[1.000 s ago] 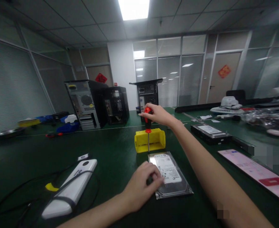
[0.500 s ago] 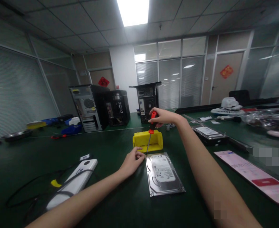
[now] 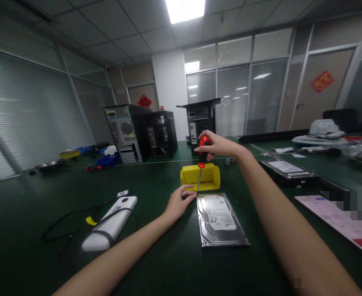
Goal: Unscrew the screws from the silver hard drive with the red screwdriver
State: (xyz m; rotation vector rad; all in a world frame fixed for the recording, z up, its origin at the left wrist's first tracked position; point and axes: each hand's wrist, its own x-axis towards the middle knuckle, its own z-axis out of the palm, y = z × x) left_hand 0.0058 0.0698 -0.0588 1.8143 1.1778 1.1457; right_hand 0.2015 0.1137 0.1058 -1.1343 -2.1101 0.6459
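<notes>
The hard drive (image 3: 219,220) lies flat, label up, on the green tabletop (image 3: 29,222) in front of me, about the middle of its near half. My screwdriver (image 3: 201,162) stands almost upright over the drive's far left corner, its thin shaft reaching down to that corner. My right hand (image 3: 219,146) is wrapped around the red and black handle from above, fingers curled tight on it. My left hand (image 3: 179,201) rests on the tabletop just beside that same corner, fingers loosely bent and their tips touching the shaft near the tip, steadying it.

From how things lie, I judge the work to be early: the drive's cover looks closed and in place. Whether the corner screw is loose or out I cannot tell.

Just behind the drive sits a yellow tray (image 3: 200,176), open toward me. Toward the left edge lies a white device (image 3: 111,224) with a black cable (image 3: 63,218) looped round it. Near the right edge is a second drive (image 3: 287,169), and computer cases (image 3: 144,133) stand along the far edge.
</notes>
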